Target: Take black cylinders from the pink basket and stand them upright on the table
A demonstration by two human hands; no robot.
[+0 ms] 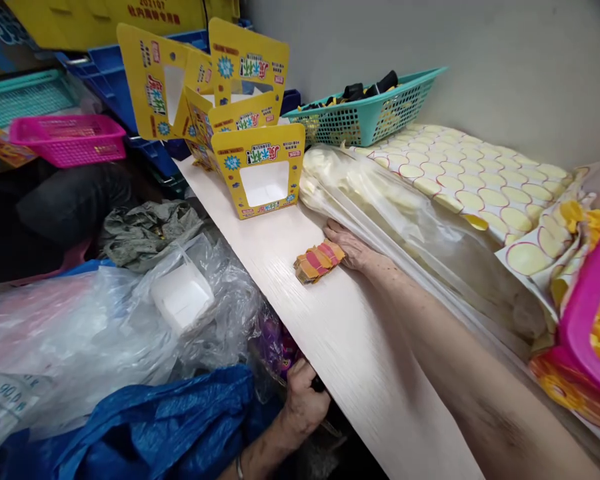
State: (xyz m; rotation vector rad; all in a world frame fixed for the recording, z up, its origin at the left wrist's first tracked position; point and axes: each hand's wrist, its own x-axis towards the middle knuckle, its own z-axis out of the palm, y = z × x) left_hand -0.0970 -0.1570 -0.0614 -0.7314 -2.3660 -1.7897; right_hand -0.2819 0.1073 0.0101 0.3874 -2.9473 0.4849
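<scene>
Right hand (pixel 349 248): lies flat on the desk (pixel 340 347), a pale surface with fine wood grain. Its grip is wide and holds nothing. The fingers are stretched out, their tips touching a small stack of paper tags (pixel 319 260). The tags are yellow, pink and orange, rectangular and fanned slightly. The stack sits mid-desk, just left of the hand.

Left hand (pixel 304 400): below the front edge of the desk, grip narrow with fingers curled. What it closes on cannot be told.

Just behind the right hand is a clear plastic bag (pixel 405 213), glossy and creased, holding pale round pieces. Beyond it lies a sheet of round stickers (pixel 480 173). Yellow cardboard frames (pixel 263 170) with square cut-out windows stand at the far end, near a teal mesh basket (pixel 375 110). A pink basket (pixel 585 307) sits at the right. Left of the desk are crumpled clear film (pixel 130 313) and a blue bag (pixel 170 420).
</scene>
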